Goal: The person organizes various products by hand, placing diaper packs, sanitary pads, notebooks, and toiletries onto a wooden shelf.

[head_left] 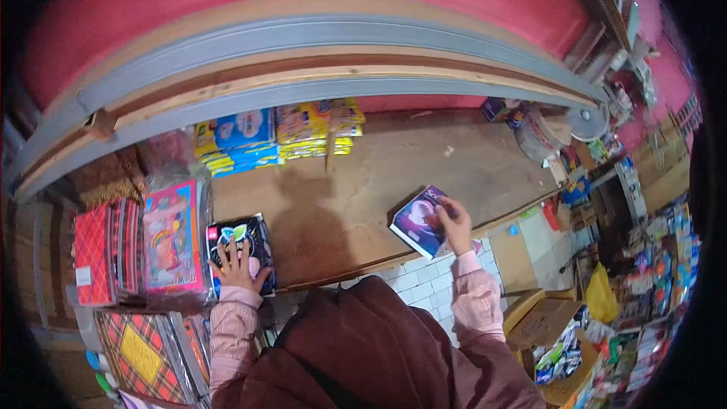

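Note:
My left hand (241,266) lies with fingers spread on a black notebook (259,236) with bright pictures on its cover, at the left of the wooden shelf. My right hand (456,229) grips the right edge of a purple notebook (416,221) with a pale, glowing design and partly readable lettering. The purple notebook is tilted over the front edge of the shelf. Left of my left hand stands a pile of pink picture books (173,238) in clear plastic, beside red plaid books (94,254).
Yellow and blue packets (246,132) are stacked at the back of the wooden shelf (379,159). A grey-edged upper shelf (318,30) spans above. On the right stand an open cardboard box (541,326), a yellow bag (602,295) and crowded goods. A tartan book (144,356) lies lower left.

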A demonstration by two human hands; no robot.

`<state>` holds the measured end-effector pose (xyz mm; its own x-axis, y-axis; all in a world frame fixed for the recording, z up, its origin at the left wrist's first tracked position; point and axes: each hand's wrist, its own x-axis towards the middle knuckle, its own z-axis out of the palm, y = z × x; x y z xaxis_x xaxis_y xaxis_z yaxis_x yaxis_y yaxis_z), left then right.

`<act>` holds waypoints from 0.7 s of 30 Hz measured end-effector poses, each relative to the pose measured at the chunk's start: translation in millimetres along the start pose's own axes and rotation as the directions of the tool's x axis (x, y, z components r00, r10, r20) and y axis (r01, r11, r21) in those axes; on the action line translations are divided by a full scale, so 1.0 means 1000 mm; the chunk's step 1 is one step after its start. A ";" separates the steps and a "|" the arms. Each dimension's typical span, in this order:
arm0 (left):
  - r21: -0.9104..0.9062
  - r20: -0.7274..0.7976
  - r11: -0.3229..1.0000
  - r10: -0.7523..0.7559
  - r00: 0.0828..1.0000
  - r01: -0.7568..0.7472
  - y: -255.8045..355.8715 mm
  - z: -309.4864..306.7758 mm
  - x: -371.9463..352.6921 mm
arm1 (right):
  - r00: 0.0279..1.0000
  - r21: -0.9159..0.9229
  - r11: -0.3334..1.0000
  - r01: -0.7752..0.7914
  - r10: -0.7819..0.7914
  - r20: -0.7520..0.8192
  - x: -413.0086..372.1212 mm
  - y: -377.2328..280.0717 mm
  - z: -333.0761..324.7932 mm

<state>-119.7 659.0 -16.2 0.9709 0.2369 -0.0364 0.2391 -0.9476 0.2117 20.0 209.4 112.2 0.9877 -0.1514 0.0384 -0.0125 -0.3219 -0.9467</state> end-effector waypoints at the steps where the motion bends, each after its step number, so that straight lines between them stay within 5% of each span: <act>1: -0.002 0.024 1.000 -0.012 1.000 0.012 0.001 -0.001 0.001 | 0.997 -0.234 0.969 0.076 -0.077 0.002 -0.003 0.000 -0.019; 4: 0.030 0.045 1.000 -0.007 0.999 0.006 0.003 -0.003 -0.001 | 0.957 -0.662 0.692 0.288 -0.234 0.172 -0.017 0.017 -0.035; 5: 0.033 0.044 0.999 0.000 0.999 -0.002 0.003 -0.002 -0.001 | 0.932 -0.738 0.571 0.360 -0.258 0.255 -0.024 0.022 -0.032; 8: 0.027 0.053 1.000 -0.003 0.999 0.001 0.005 -0.004 -0.001 | 0.914 -0.780 0.494 0.384 -0.325 0.244 -0.042 0.025 -0.009; 13: 0.005 0.062 1.000 -0.005 0.998 0.005 0.007 -0.009 -0.005 | 0.918 -0.505 0.768 0.394 -0.307 0.251 -0.019 0.046 -0.012; 16: -0.017 -0.010 1.000 0.015 1.000 -0.015 0.005 -0.004 -0.008 | 0.813 -0.320 0.800 0.507 -0.321 0.487 -0.018 0.033 0.012; 17: -0.006 -0.031 1.000 0.011 0.999 -0.011 0.005 -0.002 -0.008 | 0.689 -0.259 0.741 0.620 -0.356 0.631 -0.017 0.031 0.023; 20: -0.029 -0.094 0.999 0.031 0.995 -0.034 0.005 0.000 -0.010 | 0.636 -0.116 0.810 0.575 -0.354 0.686 -0.017 0.024 0.053; 21: -0.015 -0.111 0.999 0.040 0.993 -0.042 0.005 0.001 -0.010 | 0.696 -0.012 0.864 0.504 -0.398 0.597 -0.009 0.030 0.060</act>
<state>-128.5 651.9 -15.4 0.9719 0.2209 0.0812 0.1978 -0.9536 0.2272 20.2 257.0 63.9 0.7857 0.5810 0.2123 0.4849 -0.3655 -0.7945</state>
